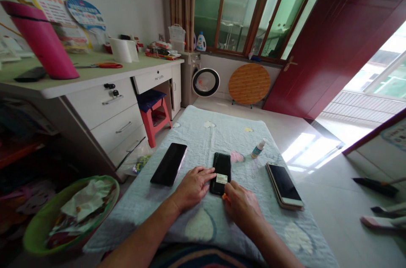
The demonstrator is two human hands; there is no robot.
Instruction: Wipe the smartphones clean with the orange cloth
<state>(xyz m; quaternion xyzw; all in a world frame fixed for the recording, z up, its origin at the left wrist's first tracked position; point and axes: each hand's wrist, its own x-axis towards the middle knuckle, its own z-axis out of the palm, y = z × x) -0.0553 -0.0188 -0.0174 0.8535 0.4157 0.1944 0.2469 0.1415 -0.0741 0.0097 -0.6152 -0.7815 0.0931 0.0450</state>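
Observation:
A black phone (pixel 223 162) lies back side up on the cloth-covered table, a pale label on its lower half. My left hand (pixel 196 184) rests at its left edge, fingers stretched out and touching the phone. At the lower right edge of the phone, my right hand (pixel 241 201) is closed around a small orange thing (pixel 225 197), mostly hidden by the fingers. To the left lies a larger dark phone (pixel 169 164). On the right is a white-framed phone (pixel 284 185) in a case, and a small spray bottle (pixel 259 149) stands behind it.
The light blue patterned cloth (pixel 203 132) covers the table. A green basket (pixel 111 200) with papers stands at lower left. Beyond are a desk (pixel 104 128), a red stool (pixel 158 118), a washing machine (pixel 190 65) with its door open, and a round wooden tabletop (pixel 249 83).

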